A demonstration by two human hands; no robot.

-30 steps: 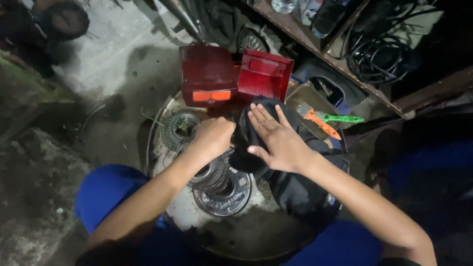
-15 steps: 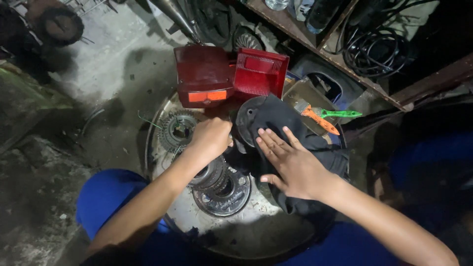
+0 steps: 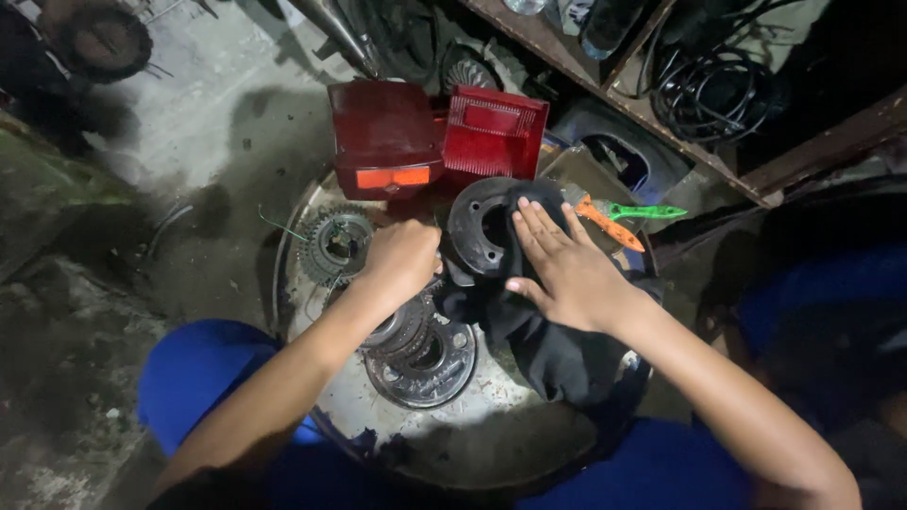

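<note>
My left hand [image 3: 402, 260] is closed in a fist at the left edge of a dark round metal disc [image 3: 482, 227], gripping its rim as far as I can see. My right hand [image 3: 562, 264] lies flat, fingers spread, pressing a black cloth [image 3: 543, 345] against the disc's right side. The disc stands tilted over a round metal tray [image 3: 378, 406]. A stack of silvery ringed gear parts [image 3: 420, 354] rests on the tray under my left forearm. A toothed gear [image 3: 335, 246] sits at the tray's left.
Two red tail-light housings [image 3: 387, 137] [image 3: 491, 132] stand behind the tray. Orange and green handled pliers [image 3: 624, 217] lie at the right. A wooden shelf [image 3: 605, 76] with coiled black cables [image 3: 704, 90] runs along the back. My blue-clad knees [image 3: 203, 373] flank the tray on a concrete floor.
My right hand with the cloth slid down over the disc, then back up onto its right side. My left hand stayed clenched at the disc's left edge.
</note>
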